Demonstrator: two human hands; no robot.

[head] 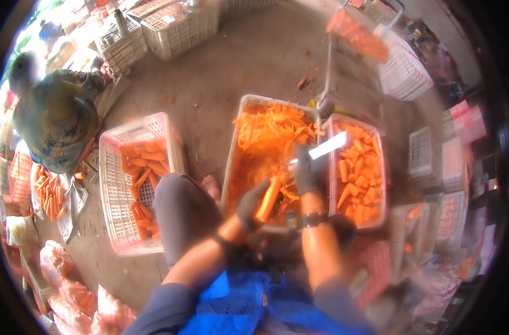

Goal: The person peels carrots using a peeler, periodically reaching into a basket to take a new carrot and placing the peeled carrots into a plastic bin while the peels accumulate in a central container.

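My gloved left hand (pixel 252 203) grips a peeled carrot (pixel 269 199) that slants above a plastic crate (pixel 233 155) heaped with orange peelings (pixel 275 125). To its right, my gloved right hand (pixel 306 173) is closed around a tool with a wide bright blade (pixel 327 145), which points up and right; glare and blur hide its exact kind. A smaller crate (pixel 384 184) at the right holds many short carrot pieces (pixel 357 176). On my left stands a white crate (pixel 108 188) with whole-looking carrots (pixel 147 167) inside.
At the upper left a person (pixel 57 117) in a patterned top sits beside carrots (pixel 49 192) on a plastic sheet. Stacked crates (pixel 179 31) stand at the top, more crates (pixel 405 67) at the right. A metal-framed trolley (pixel 354 79) is beyond the peelings. Pink sacks (pixel 76 297) lie lower left.
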